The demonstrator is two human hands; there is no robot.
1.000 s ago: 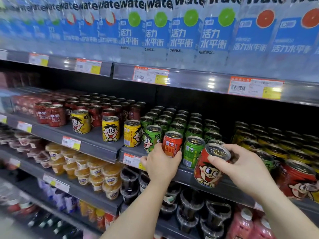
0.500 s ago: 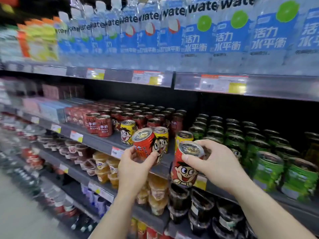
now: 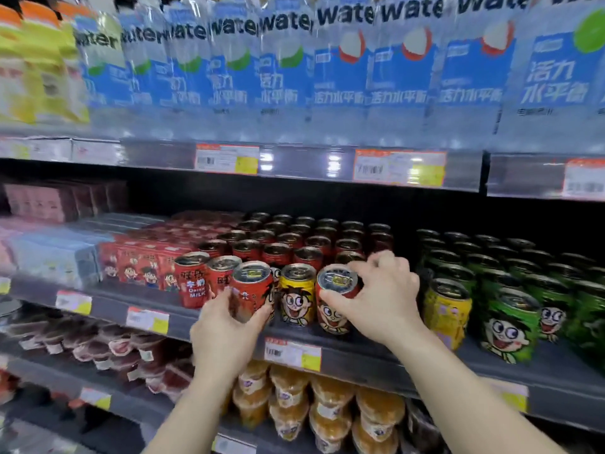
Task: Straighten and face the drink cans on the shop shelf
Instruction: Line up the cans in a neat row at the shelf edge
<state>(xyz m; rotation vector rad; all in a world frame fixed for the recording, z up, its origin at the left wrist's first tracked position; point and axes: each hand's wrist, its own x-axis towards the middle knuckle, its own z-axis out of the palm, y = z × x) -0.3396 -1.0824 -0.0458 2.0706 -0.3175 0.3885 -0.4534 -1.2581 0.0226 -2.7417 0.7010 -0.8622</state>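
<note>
My left hand (image 3: 226, 335) grips a red drink can (image 3: 252, 290) from below, tilted, just in front of the middle shelf (image 3: 360, 358). My right hand (image 3: 383, 299) grips a second red can (image 3: 335, 299) with a cartoon face by its top rim; that can stands at the shelf front. Between the two stands a yellow cartoon can (image 3: 297, 294). Rows of red cans (image 3: 294, 244) fill the shelf behind, with two red cans (image 3: 193, 280) at the front left. To the right stand a yellow can (image 3: 447, 312) and green cans (image 3: 510, 326).
Red multipack boxes (image 3: 140, 263) and pale cartons sit left on the same shelf. Water bottles (image 3: 340, 67) line the shelf above, with price tags (image 3: 399, 167) on its edge. Jelly cups (image 3: 294, 401) and dark packets fill the shelves below.
Both hands carried their red cans leftward along the shelf, and the view swung left with them. The right hand's can has come down onto the shelf front beside the yellow can.
</note>
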